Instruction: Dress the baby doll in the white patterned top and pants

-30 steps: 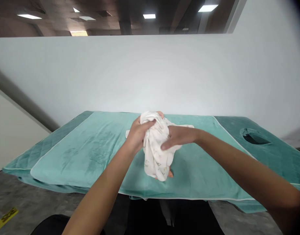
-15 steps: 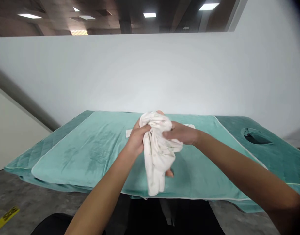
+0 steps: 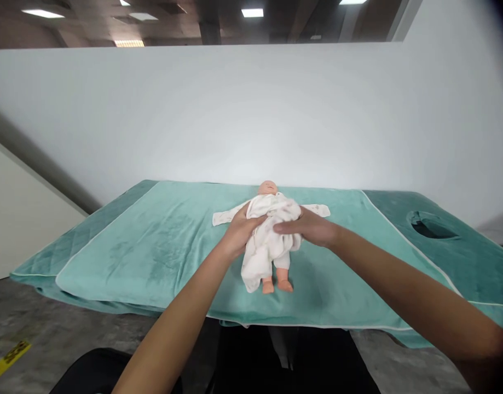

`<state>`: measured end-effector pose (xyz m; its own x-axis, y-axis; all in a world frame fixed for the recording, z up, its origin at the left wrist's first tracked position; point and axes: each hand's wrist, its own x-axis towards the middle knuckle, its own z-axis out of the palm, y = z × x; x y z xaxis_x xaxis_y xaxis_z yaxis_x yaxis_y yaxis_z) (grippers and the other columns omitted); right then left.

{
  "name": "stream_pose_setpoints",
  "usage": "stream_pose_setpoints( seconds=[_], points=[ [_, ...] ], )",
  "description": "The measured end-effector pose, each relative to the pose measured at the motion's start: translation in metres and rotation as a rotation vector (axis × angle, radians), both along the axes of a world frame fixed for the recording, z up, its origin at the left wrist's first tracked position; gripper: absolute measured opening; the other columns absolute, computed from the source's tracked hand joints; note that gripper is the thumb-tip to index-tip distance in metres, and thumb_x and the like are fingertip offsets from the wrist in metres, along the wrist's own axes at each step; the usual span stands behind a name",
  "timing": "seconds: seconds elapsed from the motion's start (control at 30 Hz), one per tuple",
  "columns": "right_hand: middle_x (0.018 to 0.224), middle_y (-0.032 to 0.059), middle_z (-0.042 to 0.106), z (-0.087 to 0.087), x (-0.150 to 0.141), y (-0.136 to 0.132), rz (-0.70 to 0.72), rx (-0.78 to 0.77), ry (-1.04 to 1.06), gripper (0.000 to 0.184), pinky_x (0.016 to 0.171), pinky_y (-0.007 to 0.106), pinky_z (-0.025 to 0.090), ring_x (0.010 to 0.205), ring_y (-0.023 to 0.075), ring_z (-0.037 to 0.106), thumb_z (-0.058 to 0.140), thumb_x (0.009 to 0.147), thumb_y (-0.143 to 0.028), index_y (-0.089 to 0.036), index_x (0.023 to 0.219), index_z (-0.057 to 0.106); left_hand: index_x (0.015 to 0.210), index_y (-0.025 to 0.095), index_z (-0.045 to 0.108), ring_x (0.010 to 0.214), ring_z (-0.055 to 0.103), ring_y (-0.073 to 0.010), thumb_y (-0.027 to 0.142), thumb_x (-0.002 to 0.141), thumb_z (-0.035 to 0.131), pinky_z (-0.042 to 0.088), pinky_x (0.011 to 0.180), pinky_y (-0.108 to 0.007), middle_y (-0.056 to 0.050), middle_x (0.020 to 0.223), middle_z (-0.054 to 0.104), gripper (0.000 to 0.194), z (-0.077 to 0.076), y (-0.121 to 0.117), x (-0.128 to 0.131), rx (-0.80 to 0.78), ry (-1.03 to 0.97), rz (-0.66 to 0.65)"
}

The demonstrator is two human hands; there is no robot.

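A baby doll (image 3: 268,187) lies on its back on the green bed, its head toward the wall and its bare feet toward me. It wears a white long-sleeved garment (image 3: 224,218), with both sleeves stretched out sideways. Above its torso, a bunched white cloth garment (image 3: 271,232) is gripped between my two hands. My left hand (image 3: 242,229) has its thumb over the cloth's left side. On the other side, my right hand (image 3: 311,225) closes on the cloth with its thumb on top. The doll's middle is hidden beneath the cloth.
A bed with a teal velvet cover (image 3: 123,251) spans the view against a white wall (image 3: 243,115). There is a face hole (image 3: 434,225) at its right end. A pale panel (image 3: 25,213) leans at far left. Yellow tape (image 3: 9,361) marks the grey floor.
The bunched garment has come down and toward the bed, with both hands on it. The doll's head and both feet now show, where before they were mostly covered.
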<state>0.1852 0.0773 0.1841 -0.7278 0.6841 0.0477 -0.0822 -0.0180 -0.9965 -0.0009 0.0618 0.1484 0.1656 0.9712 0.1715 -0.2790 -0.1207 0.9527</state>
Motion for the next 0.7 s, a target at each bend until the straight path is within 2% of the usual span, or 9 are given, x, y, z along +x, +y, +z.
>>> stream_pose_setpoints(
  seconds=[0.1,0.2,0.27,0.4,0.47,0.57,0.7],
  points=[
    [0.082,0.0059,0.074,0.000,0.005,-0.002,-0.053,-0.145,0.221,0.028,0.079,0.033,0.055,0.078,0.0205,0.069,0.077,0.074,-0.035,-0.012,0.090,0.070,0.129,0.020,0.060,0.107,0.066,-0.0271,0.033,0.072,0.080,0.051,0.091,-0.036,-0.010,0.123,0.069,0.062,-0.007,-0.011,-0.006,-0.023,0.010,-0.138],
    [0.079,0.0066,0.073,-0.004,0.002,-0.007,-0.048,-0.229,0.313,0.030,0.075,0.033,0.056,0.078,0.0222,0.070,0.077,0.072,-0.038,-0.013,0.086,0.070,0.128,0.017,0.062,0.102,0.068,-0.0298,0.031,0.065,0.085,0.053,0.086,-0.038,-0.012,0.118,0.071,0.069,-0.014,-0.016,-0.012,-0.063,-0.006,-0.260],
    [0.082,0.0090,0.074,-0.011,-0.006,-0.013,0.039,-0.267,0.271,0.037,0.074,0.035,0.056,0.081,0.0249,0.071,0.076,0.071,-0.044,-0.013,0.090,0.069,0.122,0.015,0.066,0.097,0.069,-0.0295,0.031,0.063,0.085,0.053,0.083,-0.037,-0.012,0.109,0.073,0.064,-0.015,-0.013,-0.014,-0.059,-0.022,-0.204],
    [0.077,0.0096,0.073,-0.035,-0.028,-0.024,0.294,-0.380,0.074,0.048,0.066,0.032,0.057,0.072,0.0227,0.071,0.077,0.069,-0.053,-0.012,0.092,0.068,0.104,0.015,0.070,0.089,0.068,-0.0240,0.032,0.068,0.079,0.053,0.079,-0.032,-0.006,0.096,0.073,0.041,-0.010,-0.004,-0.013,0.067,-0.028,0.151],
    [0.069,0.0073,0.071,-0.045,-0.033,-0.026,0.392,-0.411,-0.026,0.047,0.058,0.028,0.054,0.061,0.0184,0.067,0.075,0.071,-0.055,-0.012,0.089,0.068,0.100,0.017,0.069,0.090,0.067,-0.0224,0.031,0.069,0.078,0.052,0.081,-0.031,-0.005,0.097,0.072,0.036,-0.009,-0.002,-0.010,0.138,0.011,0.248],
    [0.063,0.0034,0.068,-0.048,-0.031,-0.024,0.496,-0.340,-0.164,0.038,0.051,0.024,0.050,0.052,0.0136,0.061,0.074,0.076,-0.050,-0.013,0.086,0.069,0.104,0.018,0.069,0.096,0.065,-0.0228,0.032,0.071,0.076,0.050,0.088,-0.033,-0.005,0.106,0.072,0.037,-0.016,-0.003,-0.007,0.195,0.104,0.230],
    [0.068,0.0023,0.069,-0.042,-0.019,-0.019,0.478,-0.234,-0.178,0.033,0.057,0.024,0.050,0.062,0.0146,0.064,0.078,0.073,-0.041,-0.014,0.089,0.071,0.102,0.018,0.069,0.098,0.065,-0.0239,0.035,0.070,0.076,0.050,0.090,-0.035,-0.006,0.107,0.072,0.037,-0.029,-0.003,-0.005,0.195,0.171,0.181]
  ],
)
